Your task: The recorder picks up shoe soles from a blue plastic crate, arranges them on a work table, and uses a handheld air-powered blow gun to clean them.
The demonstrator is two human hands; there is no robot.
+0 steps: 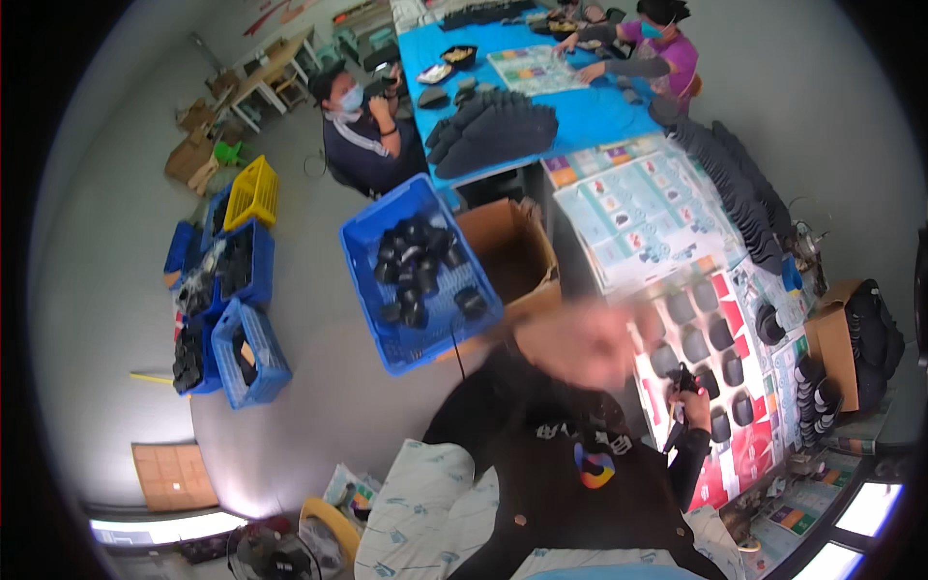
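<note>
My right hand (696, 408) is over the near right part of the table, its fingers closed round a small black piece (685, 377) whose kind I cannot make out. A thin tan stick (672, 418) shows beside these fingers. Under and around the hand, dark rounded pads (693, 343) lie in rows on a white and red printed sheet (757, 447). My left hand (585, 343) is raised in front of my chest, left of the pads. Motion smears it, so neither its fingers nor anything in them can be read.
Left of the table stands a blue crate (362, 290) with black rounded pieces, beside an open cardboard box (517, 227). Stacked dark pads (498, 130) lie on the blue table cover (435, 48). Two masked people are at the far end. More crates (253, 362) stand left.
</note>
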